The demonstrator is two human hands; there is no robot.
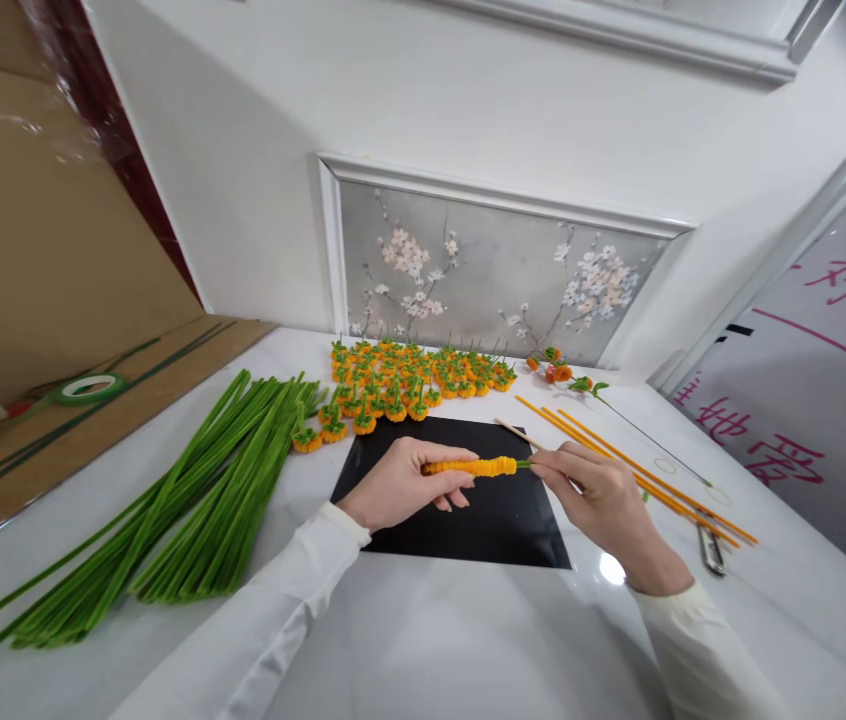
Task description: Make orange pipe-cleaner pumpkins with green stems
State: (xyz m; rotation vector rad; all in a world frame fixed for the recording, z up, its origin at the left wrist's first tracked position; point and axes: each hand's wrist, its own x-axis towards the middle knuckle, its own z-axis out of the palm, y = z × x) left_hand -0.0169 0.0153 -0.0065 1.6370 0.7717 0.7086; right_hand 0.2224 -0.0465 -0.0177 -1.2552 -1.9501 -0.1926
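Note:
My left hand (408, 482) pinches one end of an orange coiled pipe cleaner (494, 467), held level above a black mat (460, 535). From the coil's right end comes a short green pipe cleaner piece (523, 464), and the fingertips of my right hand (597, 490) are closed on it. A pale thin stick (514, 431) shows just behind my right fingers; whether they touch it I cannot tell. Beyond the mat stand several small orange pipe-cleaner pieces with green tops (417, 402), grouped in rows.
Green pipe cleaners (198, 520) lie in a large bundle on the left. Straight orange pipe cleaners (640, 468) and a metal-ended tool (710, 550) lie right. A long-stemmed flower (559, 373) rests at the back right. Green tape (93, 388) sits on brown board at left.

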